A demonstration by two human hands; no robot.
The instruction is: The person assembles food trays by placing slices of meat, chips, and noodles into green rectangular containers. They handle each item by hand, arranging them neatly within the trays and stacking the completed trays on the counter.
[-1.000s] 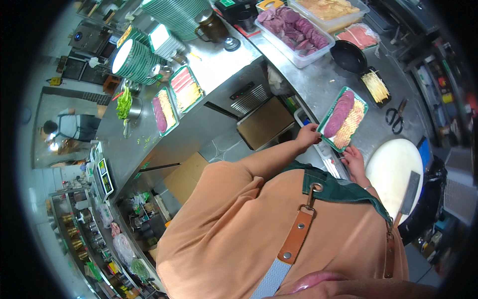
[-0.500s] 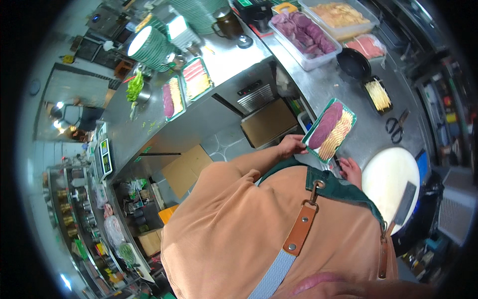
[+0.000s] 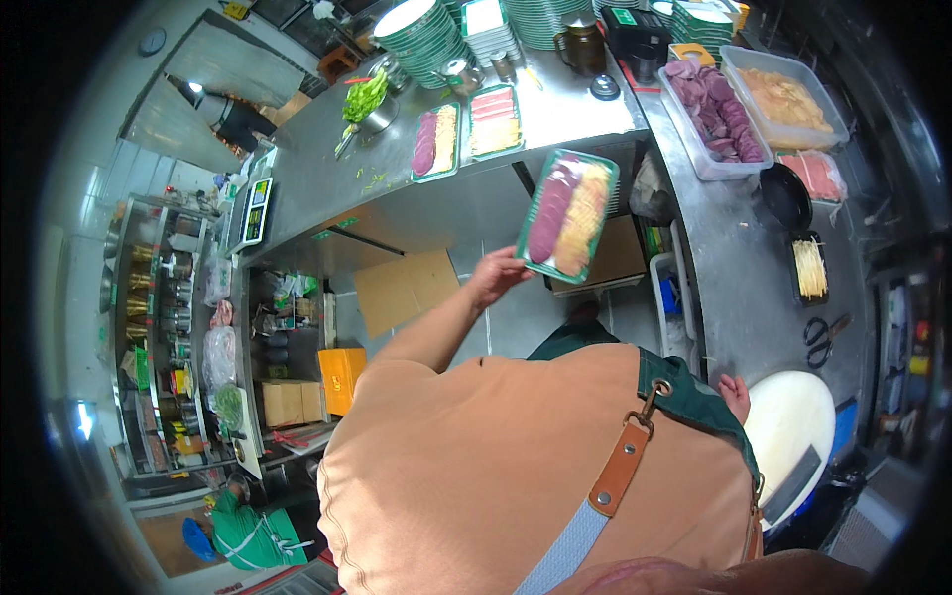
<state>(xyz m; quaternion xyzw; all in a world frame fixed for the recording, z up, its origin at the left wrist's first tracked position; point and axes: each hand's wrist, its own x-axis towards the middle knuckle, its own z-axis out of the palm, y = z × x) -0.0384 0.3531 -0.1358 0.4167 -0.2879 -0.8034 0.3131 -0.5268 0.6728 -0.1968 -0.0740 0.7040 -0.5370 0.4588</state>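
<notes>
1. The left hand [image 3: 499, 278] is pinching the near-left corner of a green-rimmed tray [image 3: 598, 225].
2. Carrying purple and pale yellow slices, the tray is hanging tilted above the open floor [image 3: 516, 319]; its clearance from the back counter [image 3: 307, 174] cannot be told.
3. The right hand [image 3: 735, 397] is hovering near the left edge of the white board [image 3: 793, 421], fingers loosely parted, showing nothing in its grasp.
4. Two filled trays [image 3: 458, 139] are sitting close to the back counter's front edge.
5. Bare metal is running along the right counter's [image 3: 734, 263] inner edge.
</notes>
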